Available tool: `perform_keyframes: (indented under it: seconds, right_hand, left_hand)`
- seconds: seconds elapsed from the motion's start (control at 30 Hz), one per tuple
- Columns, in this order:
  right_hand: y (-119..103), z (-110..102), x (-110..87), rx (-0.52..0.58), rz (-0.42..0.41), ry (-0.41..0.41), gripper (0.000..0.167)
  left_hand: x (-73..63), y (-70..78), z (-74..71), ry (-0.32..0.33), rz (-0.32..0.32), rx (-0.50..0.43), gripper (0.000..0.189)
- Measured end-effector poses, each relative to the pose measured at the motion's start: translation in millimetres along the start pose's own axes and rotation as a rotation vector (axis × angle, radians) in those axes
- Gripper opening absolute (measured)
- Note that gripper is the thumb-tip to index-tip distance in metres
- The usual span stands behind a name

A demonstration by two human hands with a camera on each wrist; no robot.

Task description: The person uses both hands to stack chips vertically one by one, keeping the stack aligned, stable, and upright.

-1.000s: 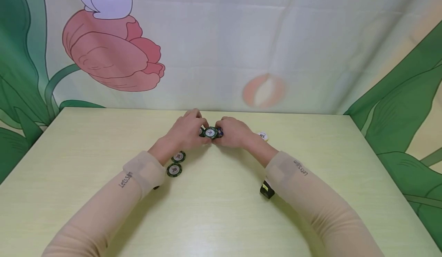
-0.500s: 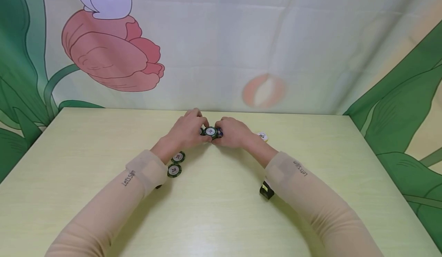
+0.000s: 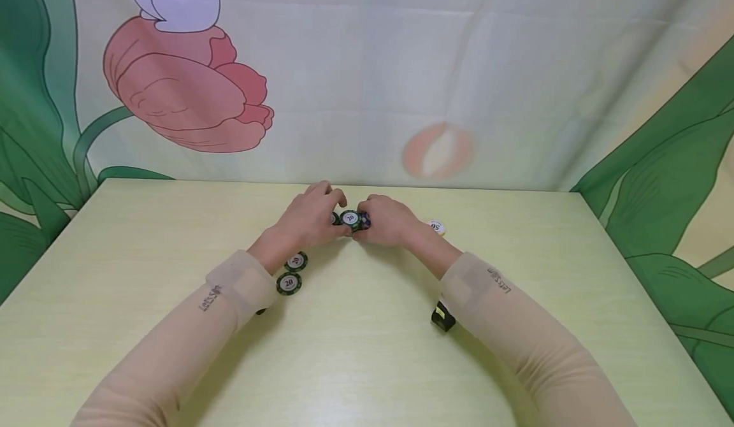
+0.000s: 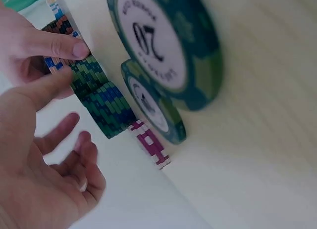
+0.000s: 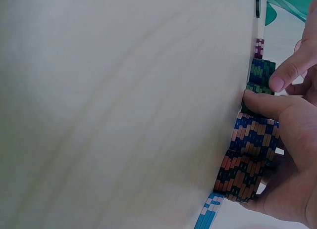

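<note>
In the head view both hands meet at a row of poker chip stacks near the table's far edge. My right hand [image 3: 390, 220] pinches a green stack of poker chips [image 3: 350, 219], thumb on its near side and fingers behind. The thumb of my left hand [image 3: 312, 217] touches that stack, while its other fingers stand loosely bent and apart from it, as the left wrist view shows. Another green stack [image 4: 110, 109] stands beside it. A blue-and-tan stack [image 5: 255, 135] and a black-and-orange stack [image 5: 239, 176] stand under my right hand.
Two green chips marked 20, one chip [image 3: 296, 261] and another chip [image 3: 289, 283], lie by the left forearm. A white chip [image 3: 436, 227] lies past the right wrist. A black object [image 3: 443, 317] sits partly under the right sleeve. Purple-and-white chips [image 4: 149, 144] end the row.
My left index finger has lifted slightly off the green stack. The top chip has shifted slightly and lies more evenly on the stack. My right hand stays in place.
</note>
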State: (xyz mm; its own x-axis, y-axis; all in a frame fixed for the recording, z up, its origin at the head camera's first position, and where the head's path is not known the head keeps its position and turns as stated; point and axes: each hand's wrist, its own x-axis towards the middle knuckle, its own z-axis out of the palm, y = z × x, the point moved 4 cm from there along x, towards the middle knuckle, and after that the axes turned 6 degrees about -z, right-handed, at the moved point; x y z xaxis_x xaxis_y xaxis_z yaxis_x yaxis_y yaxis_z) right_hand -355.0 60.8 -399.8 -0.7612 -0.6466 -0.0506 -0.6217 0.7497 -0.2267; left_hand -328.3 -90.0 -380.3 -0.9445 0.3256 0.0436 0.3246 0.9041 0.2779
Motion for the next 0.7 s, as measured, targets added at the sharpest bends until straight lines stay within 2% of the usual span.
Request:
perform_keyframes:
  seconds: [0.07, 0.23, 0.43, 0.7]
  right_hand:
    - [0, 0, -0.3, 0.002, -0.001, -0.003, 0.035]
    - [1, -1, -1.2, 0.009, 0.006, 0.002, 0.038]
    - [1, -1, -1.0, 0.019, 0.009, 0.011, 0.038]
    - [-1, 1, -0.9, 0.020, 0.011, -0.001, 0.042]
  left_hand:
    - [-3.4, 0.0, -2.4, -0.002, -0.010, 0.032, 0.041]
    - [-15.8, 2.7, -11.7, -0.036, -0.082, 0.083, 0.024]
    - [-30.9, 3.8, -17.6, -0.076, -0.165, 0.146, 0.027]
    - [-54.3, -0.7, -14.0, -0.091, -0.168, 0.240, 0.029]
